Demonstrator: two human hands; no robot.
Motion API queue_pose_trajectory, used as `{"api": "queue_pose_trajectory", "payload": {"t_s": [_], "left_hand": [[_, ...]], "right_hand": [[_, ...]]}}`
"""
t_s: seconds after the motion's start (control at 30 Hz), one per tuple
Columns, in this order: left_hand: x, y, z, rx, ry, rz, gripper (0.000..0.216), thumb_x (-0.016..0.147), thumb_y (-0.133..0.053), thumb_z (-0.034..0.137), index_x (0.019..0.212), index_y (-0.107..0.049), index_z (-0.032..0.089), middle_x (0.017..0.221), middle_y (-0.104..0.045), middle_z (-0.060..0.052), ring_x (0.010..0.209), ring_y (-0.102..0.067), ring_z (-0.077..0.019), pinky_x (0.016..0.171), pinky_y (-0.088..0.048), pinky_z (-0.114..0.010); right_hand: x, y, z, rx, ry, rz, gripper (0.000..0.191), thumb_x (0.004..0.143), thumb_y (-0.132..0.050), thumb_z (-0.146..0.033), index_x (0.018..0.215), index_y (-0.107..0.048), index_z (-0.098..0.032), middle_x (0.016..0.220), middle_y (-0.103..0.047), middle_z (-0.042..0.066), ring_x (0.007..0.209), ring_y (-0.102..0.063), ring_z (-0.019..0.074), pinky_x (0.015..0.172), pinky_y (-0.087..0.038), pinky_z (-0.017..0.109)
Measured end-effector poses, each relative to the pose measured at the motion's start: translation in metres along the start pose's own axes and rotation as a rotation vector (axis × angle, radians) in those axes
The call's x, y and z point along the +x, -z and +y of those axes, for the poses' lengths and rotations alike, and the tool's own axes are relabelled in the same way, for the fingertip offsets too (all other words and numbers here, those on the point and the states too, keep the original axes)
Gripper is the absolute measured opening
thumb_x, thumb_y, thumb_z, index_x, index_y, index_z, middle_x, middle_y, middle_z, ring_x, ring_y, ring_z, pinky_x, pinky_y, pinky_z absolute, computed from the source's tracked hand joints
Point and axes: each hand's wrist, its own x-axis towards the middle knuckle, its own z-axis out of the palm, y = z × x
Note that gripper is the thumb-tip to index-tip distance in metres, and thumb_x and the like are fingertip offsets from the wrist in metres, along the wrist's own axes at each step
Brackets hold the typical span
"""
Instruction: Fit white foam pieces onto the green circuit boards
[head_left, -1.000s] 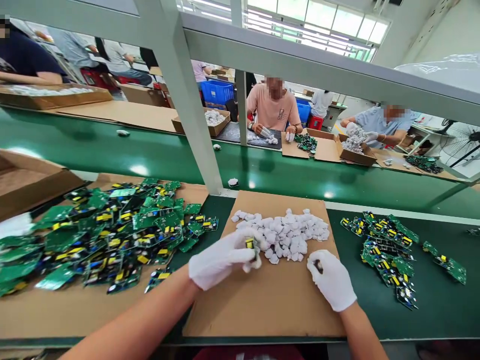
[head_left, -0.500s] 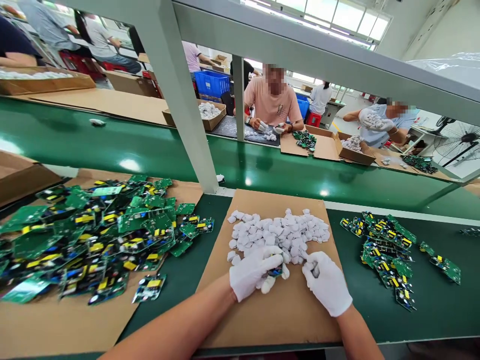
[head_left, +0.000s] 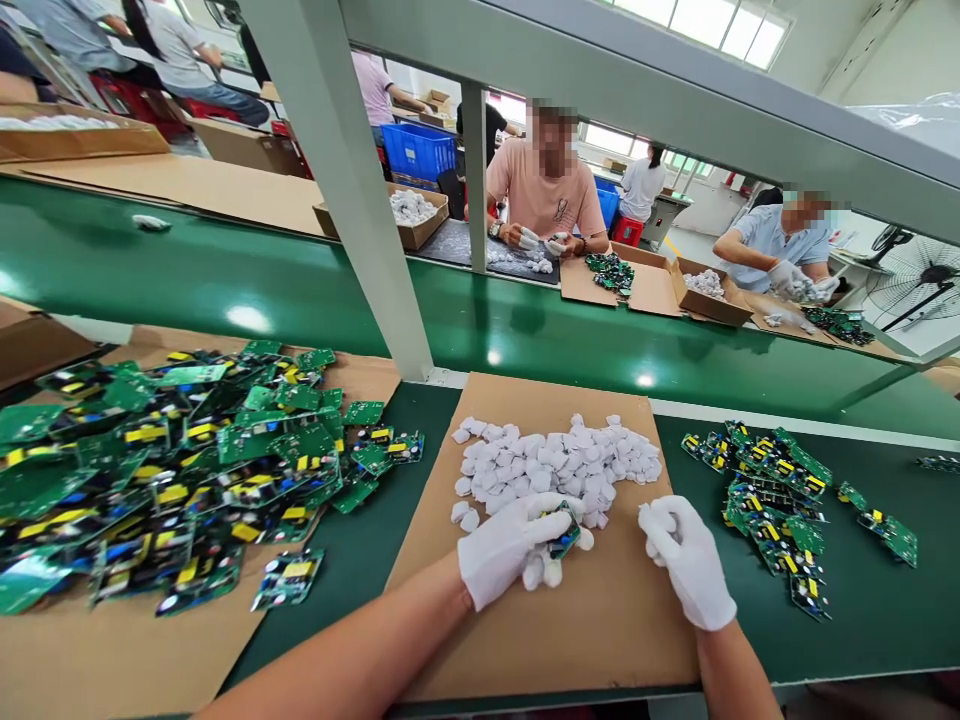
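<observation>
My left hand (head_left: 510, 548), in a white glove, is closed around a small green circuit board (head_left: 562, 530), just in front of a heap of white plastic pieces (head_left: 555, 465) on a cardboard sheet (head_left: 600, 620). My right hand (head_left: 686, 560), also gloved, hovers a little to the right over the cardboard with its fingers curled and pinched together. What it holds, if anything, is too small to make out. Both hands sit near the front edge of the white heap.
A big pile of green circuit boards (head_left: 172, 460) covers cardboard on the left. A smaller pile of boards (head_left: 772, 500) lies on the green mat to the right. A grey frame post (head_left: 352, 190) stands behind the work area. Across the green conveyor (head_left: 225, 280), other gloved people work at cardboard boxes.
My left hand moved right and toward me with the board, from over the heap to its front edge. My right hand drew slightly right, away from the heap.
</observation>
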Motion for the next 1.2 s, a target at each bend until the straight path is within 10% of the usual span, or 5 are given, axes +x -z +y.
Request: {"api": "queue_pose_trajectory", "payload": {"t_s": [0.27, 0.57, 0.77, 0.93, 1.2], "left_hand": [[0.004, 0.003, -0.005, -0.086, 0.104, -0.047, 0.05, 0.075, -0.068, 0.04, 0.113, -0.051, 0.014, 0.098, -0.067, -0.013, 0.055, -0.067, -0.0134, 0.036, -0.046, -0.015], [0.005, 0.006, -0.006, -0.067, 0.087, -0.023, 0.042, 0.072, -0.07, 0.041, 0.101, -0.053, 0.014, 0.095, -0.065, -0.01, 0.055, -0.066, -0.0128, 0.036, -0.043, -0.013], [0.004, 0.003, -0.004, -0.047, 0.121, -0.023, 0.045, 0.073, -0.069, 0.042, 0.105, -0.051, 0.016, 0.093, -0.066, -0.009, 0.054, -0.066, -0.0128, 0.035, -0.043, -0.013], [0.002, 0.0, -0.005, -0.015, 0.155, -0.044, 0.043, 0.076, -0.067, 0.041, 0.106, -0.052, 0.016, 0.092, -0.067, -0.009, 0.053, -0.065, -0.012, 0.035, -0.042, -0.013], [0.004, 0.003, -0.007, -0.015, 0.13, -0.039, 0.046, 0.077, -0.066, 0.039, 0.114, -0.051, 0.015, 0.096, -0.067, -0.011, 0.054, -0.065, -0.0117, 0.035, -0.041, -0.013]], "right_hand": [[-0.042, -0.013, -0.008, -0.55, 0.453, -0.131, 0.048, 0.082, -0.047, -0.02, 0.13, -0.047, -0.014, 0.14, -0.041, 0.012, 0.131, -0.033, 0.0314, 0.105, -0.034, 0.052], [-0.022, -0.01, 0.02, -0.497, 0.415, 0.106, 0.031, 0.09, -0.041, -0.016, 0.097, -0.071, -0.019, 0.093, -0.07, 0.008, 0.087, -0.064, 0.02, 0.079, -0.054, 0.034], [-0.034, -0.009, 0.006, -0.708, 0.488, -0.082, 0.045, 0.087, -0.048, -0.023, 0.131, -0.049, -0.013, 0.139, -0.045, 0.011, 0.128, -0.039, 0.0297, 0.104, -0.035, 0.048], [-0.026, 0.003, 0.014, -0.845, 0.191, -0.016, 0.048, 0.088, -0.043, -0.025, 0.132, -0.046, -0.006, 0.136, -0.046, 0.018, 0.131, -0.033, 0.037, 0.102, -0.03, 0.057], [-0.039, 0.008, 0.005, -0.74, 0.355, -0.255, 0.07, 0.081, -0.054, -0.043, 0.141, -0.034, -0.012, 0.147, -0.029, 0.013, 0.135, -0.024, 0.0347, 0.108, -0.024, 0.055]]}}
